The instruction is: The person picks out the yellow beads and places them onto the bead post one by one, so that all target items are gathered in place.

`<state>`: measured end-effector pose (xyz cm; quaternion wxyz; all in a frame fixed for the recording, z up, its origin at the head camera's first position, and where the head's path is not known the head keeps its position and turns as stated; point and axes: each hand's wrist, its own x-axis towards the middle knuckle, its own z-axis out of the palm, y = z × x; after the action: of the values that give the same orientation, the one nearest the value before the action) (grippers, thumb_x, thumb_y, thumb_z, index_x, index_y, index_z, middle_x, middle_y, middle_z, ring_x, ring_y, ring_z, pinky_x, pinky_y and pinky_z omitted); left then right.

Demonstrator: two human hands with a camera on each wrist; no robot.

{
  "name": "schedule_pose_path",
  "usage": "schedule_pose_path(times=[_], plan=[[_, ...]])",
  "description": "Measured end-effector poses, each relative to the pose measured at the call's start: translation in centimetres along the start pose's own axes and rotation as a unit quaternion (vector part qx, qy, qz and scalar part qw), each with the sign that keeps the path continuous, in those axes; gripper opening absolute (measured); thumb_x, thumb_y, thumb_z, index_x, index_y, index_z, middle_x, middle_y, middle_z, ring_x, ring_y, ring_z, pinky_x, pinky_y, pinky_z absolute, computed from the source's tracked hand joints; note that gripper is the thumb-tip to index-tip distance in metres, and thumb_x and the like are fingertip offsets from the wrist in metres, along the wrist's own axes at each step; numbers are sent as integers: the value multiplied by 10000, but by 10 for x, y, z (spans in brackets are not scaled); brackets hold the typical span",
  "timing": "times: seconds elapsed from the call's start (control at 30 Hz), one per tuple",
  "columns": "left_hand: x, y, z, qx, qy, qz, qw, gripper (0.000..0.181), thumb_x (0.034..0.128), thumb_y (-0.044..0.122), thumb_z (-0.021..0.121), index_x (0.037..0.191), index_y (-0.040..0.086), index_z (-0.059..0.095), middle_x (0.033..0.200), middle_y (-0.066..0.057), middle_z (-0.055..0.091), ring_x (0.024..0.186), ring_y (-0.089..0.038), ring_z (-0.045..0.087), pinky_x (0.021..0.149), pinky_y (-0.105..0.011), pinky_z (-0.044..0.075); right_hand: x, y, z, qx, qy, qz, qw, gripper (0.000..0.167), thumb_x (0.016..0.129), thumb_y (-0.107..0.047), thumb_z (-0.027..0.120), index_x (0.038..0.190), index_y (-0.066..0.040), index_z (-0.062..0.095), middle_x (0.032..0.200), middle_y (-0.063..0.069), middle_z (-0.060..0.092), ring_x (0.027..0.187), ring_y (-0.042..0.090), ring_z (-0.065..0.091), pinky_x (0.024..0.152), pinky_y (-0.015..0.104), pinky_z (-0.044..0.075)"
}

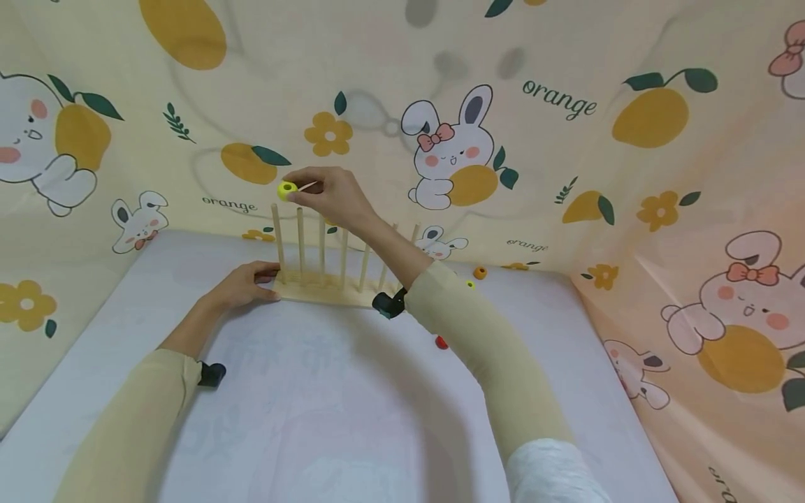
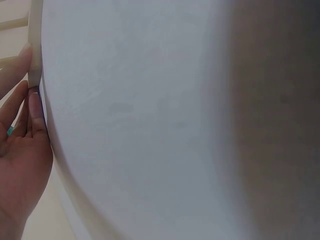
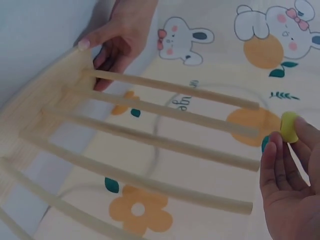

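- Bunny-printed cloth [image 1: 377,63] behind a pale desk [image 1: 302,419]
- Right hand [image 1: 336,199] pinching a yellow bead [image 1: 286,196] at its fingertips, above the peg rack [image 1: 327,297]
- Left hand [image 1: 242,285] gripping that rack's end

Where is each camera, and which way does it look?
Head: worn on the head, facing forward and down at the wooden peg rack; the left hand, right hand and both arms show.
Left wrist: worn there, facing mostly the white tabletop; the left hand shows at the left edge.
Right wrist: worn there, facing across the pegs toward the base; both hands show.
Shared by head and right wrist: the right hand pinching the yellow bead.
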<state>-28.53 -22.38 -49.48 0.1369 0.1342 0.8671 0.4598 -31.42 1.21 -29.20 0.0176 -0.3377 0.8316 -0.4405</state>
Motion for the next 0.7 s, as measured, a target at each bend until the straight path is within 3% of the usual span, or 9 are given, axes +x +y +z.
schedule_pose_path(times=[0.27,0.7], plan=[[0,-1,0,-17,-30,-85,10000,742,863,60,759,1471,-93,363,1491,-293,401,1357,-444,412,1151,-526,338,12,-1,11,-212,-204,177,9994,316,924,-251,720,1222,-145,710,1106,-45,723,907,9,676,806,154,540],[-1,3,0,111,-1,-44,9999,735,863,60,759,1466,-96,369,1483,-293,412,1349,-439,426,1143,-518,353,15,1,19,-568,-438,388,9967,333,913,-281,729,1217,-145,717,1050,-47,738,913,23,665,787,155,532]])
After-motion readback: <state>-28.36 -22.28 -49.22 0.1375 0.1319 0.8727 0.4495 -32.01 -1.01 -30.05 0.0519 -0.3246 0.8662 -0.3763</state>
